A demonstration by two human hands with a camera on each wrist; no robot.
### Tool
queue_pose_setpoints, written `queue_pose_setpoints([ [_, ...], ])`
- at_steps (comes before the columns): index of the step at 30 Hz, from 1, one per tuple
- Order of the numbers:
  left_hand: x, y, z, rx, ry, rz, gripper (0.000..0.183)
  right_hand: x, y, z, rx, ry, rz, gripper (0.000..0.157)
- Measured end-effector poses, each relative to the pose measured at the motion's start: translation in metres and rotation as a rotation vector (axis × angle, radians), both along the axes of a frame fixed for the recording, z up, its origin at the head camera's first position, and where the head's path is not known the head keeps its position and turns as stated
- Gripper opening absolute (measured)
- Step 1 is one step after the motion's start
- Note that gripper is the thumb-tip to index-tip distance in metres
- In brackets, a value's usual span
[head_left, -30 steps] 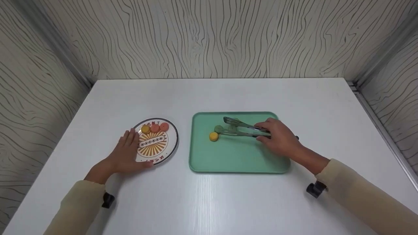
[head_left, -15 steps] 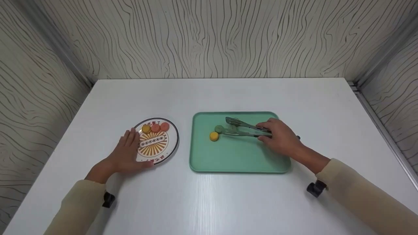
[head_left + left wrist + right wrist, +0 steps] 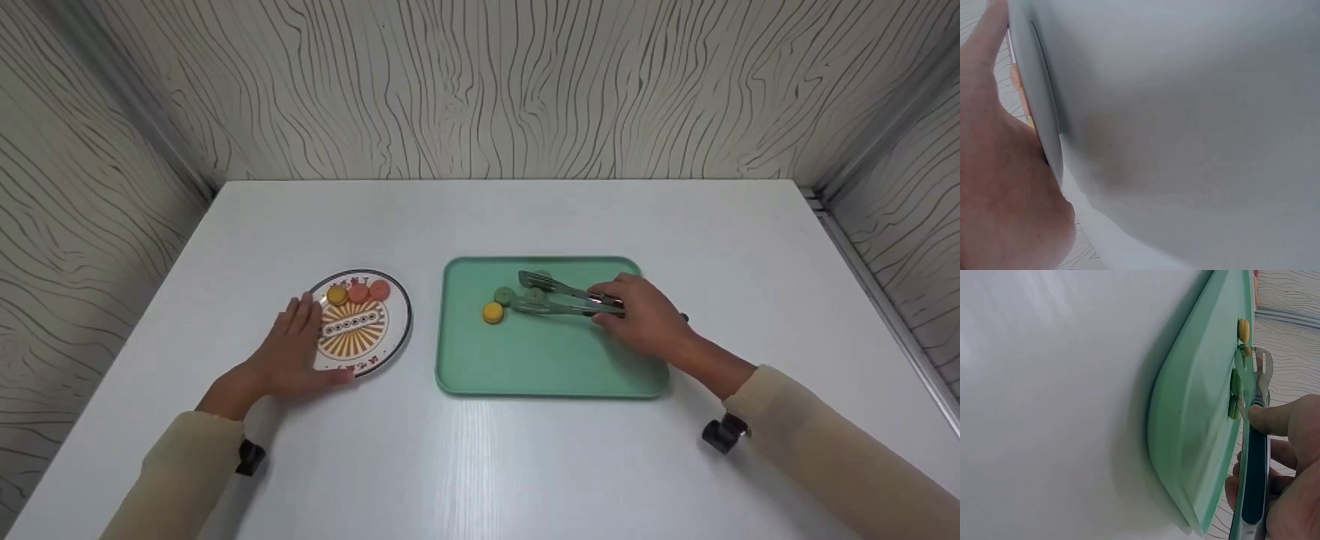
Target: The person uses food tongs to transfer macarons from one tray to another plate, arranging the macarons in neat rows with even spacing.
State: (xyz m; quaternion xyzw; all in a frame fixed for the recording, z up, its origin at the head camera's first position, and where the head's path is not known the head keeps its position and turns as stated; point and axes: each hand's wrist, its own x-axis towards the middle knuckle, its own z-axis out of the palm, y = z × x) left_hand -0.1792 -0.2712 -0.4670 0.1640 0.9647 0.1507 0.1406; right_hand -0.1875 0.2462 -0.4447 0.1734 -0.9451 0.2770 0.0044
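Note:
My right hand (image 3: 641, 316) grips metal serving tongs (image 3: 559, 307) by their dark handles, over the green tray. The tongs' arms are spread, with a green macaron (image 3: 534, 295) between them; another green one (image 3: 541, 277) is partly hidden behind the far arm. Just left of the near tip lies a third green macaron (image 3: 504, 296), beside a yellow macaron (image 3: 493, 313). My left hand (image 3: 289, 360) rests at the left rim of a patterned plate (image 3: 397, 337), fingers extended and thumb along its front edge. That plate bears a yellow macaron (image 3: 337, 295) and two pink macarons (image 3: 369, 291).
The green tray (image 3: 555, 367) sits right of the plate on a white table (image 3: 480, 465). Wood-grain patterned panels (image 3: 480, 90) enclose the table at the back and both sides. Black wrist mounts (image 3: 724, 433) hang under both sleeves.
The tongs have shifted slightly to the right, away from the leftmost green macaron, their arms still spread. My left hand stays in place on the plate's rim.

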Motion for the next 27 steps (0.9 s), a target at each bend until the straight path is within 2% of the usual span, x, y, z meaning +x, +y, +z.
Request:
queue_pose_setpoints([
  [27, 0.0012, 0.0025, 0.0046, -0.005, 0.006, -0.009, 0.129, -0.0064, 0.0034, -0.0041, 0.017, 0.0, 0.002, 0.032],
])
